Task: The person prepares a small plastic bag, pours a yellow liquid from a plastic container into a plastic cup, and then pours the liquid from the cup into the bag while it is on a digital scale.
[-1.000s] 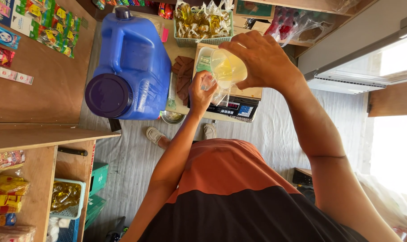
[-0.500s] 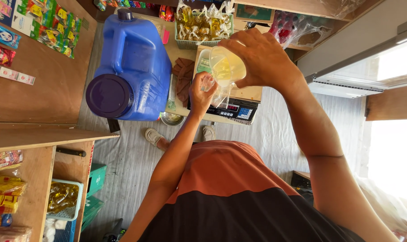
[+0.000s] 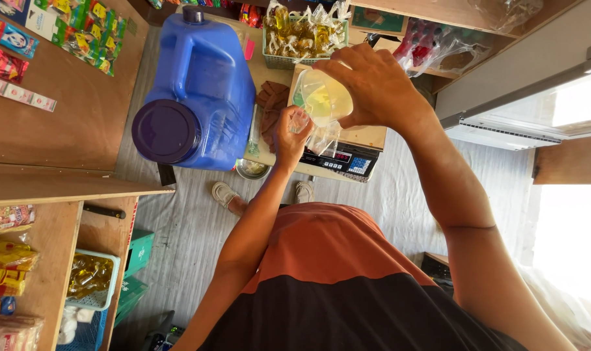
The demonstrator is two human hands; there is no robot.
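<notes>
Beside the blue jug [image 3: 194, 91], both hands pinch a clear bag [image 3: 321, 107] over the scale [image 3: 341, 159].

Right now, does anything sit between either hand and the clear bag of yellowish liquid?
Nothing visible does. The right hand already cups the liquid-filled bag from above, and the left hand pinches its twisted neck. The blue jug stands off to the side, apart from both.

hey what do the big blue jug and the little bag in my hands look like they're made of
The big blue jug looks like moulded hard plastic: opaque, even colour, soft sheen, with a moulded handle and a dark purple screw cap. The little bag, pinched by the left hand and gripped by the right hand, seems to be thin clear plastic film: see-through, crinkled, holding yellowish liquid.
</notes>
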